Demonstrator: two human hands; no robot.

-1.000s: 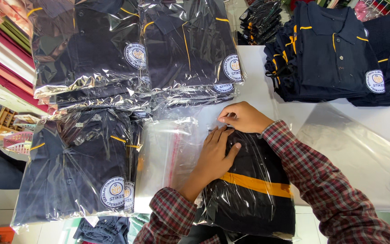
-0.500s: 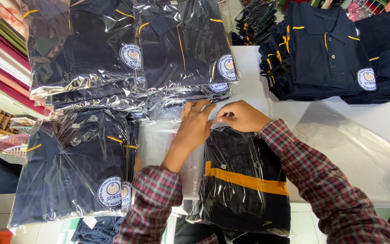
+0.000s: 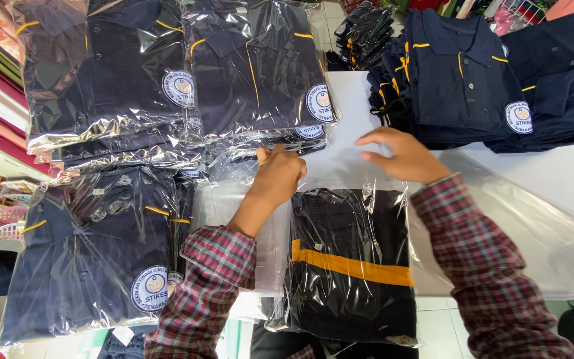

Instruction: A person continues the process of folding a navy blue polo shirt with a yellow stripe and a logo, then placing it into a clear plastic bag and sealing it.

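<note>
A dark folded garment with an orange stripe (image 3: pixel 350 266), sealed in a clear plastic bag, lay at the lower centre of the frame on the white surface (image 3: pixel 553 176). The left hand (image 3: pixel 277 178) rested at the bag's upper left corner, fingers curled inward on the plastic. The right hand (image 3: pixel 400 154) hovered just above the bag's top edge, fingers loosely spread and holding nothing. Empty clear bags (image 3: pixel 539 233) lay to the right. Bagged navy shirts (image 3: pixel 181 73) were stacked at upper left; unbagged navy shirts (image 3: pixel 473 80) at upper right.
</note>
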